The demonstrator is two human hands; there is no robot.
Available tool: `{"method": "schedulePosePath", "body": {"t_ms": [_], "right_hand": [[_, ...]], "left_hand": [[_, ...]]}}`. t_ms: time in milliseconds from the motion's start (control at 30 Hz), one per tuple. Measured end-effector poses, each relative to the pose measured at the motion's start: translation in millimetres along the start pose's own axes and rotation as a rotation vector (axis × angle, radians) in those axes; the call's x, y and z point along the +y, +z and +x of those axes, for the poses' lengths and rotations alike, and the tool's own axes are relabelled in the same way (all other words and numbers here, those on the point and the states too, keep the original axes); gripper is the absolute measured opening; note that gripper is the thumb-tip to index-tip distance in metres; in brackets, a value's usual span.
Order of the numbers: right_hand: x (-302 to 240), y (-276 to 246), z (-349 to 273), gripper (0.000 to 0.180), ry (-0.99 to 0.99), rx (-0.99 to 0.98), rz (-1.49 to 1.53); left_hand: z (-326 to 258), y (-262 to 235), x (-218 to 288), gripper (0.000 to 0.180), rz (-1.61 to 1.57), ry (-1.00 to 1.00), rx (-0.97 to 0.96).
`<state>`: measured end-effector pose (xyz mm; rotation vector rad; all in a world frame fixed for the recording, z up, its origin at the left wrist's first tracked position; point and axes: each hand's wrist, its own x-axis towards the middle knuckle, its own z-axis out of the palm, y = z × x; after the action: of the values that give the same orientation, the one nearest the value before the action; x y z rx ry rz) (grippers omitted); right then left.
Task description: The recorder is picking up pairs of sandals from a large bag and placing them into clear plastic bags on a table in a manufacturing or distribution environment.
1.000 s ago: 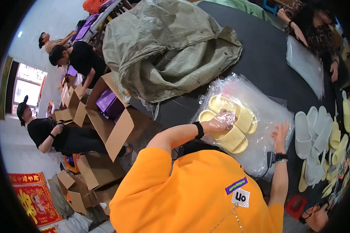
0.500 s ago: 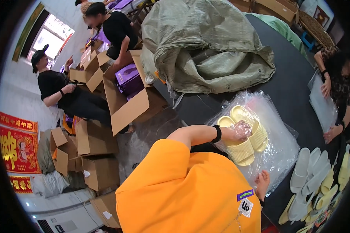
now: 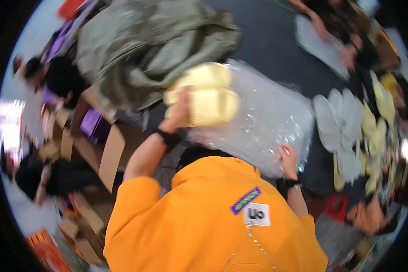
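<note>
**Blur and blocked views**

Motion smears the whole view; the yellow slippers (image 3: pixel 203 96) lose their edges, hiding how the left hand (image 3: pixel 180 110) grips them; the right hand (image 3: pixel 287 156) is half sunk in the plastic bags (image 3: pixel 263 122); faces of nearby workers are unreadable.

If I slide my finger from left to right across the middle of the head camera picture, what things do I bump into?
Open cardboard box → left hand holding the pale yellow slippers → clear plastic bags → right hand on the bags' edge → pile of white and yellow slippers.
</note>
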<state>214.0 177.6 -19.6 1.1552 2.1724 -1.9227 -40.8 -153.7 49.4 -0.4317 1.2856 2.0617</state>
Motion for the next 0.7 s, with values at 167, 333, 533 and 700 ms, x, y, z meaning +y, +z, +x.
{"method": "schedulePosePath", "body": {"t_ms": [167,333,533,700], "right_hand": [[-14.2,8.2,3.6,0.023,-0.046,0.043,0.090],[-21.5,4.1,-0.1,0.025,-0.055,-0.005,0.037],[-8.8,14.8,11.7,0.032,-0.145,-0.015,-0.073],[-5.2,11.1,7.5,0.024,-0.175,-0.054,-0.136]], "left_hand": [[28.4,-68.7,78.8,0.028,0.664,1.047,0.225],[-23.5,46.4,106.7,0.039,0.371,0.855,-0.329],[-35.0,191.9,-8.9,0.023,1.098,0.827,-0.559],[75.1,165.7,-136.7,0.017,1.628,1.052,-0.344]]}}
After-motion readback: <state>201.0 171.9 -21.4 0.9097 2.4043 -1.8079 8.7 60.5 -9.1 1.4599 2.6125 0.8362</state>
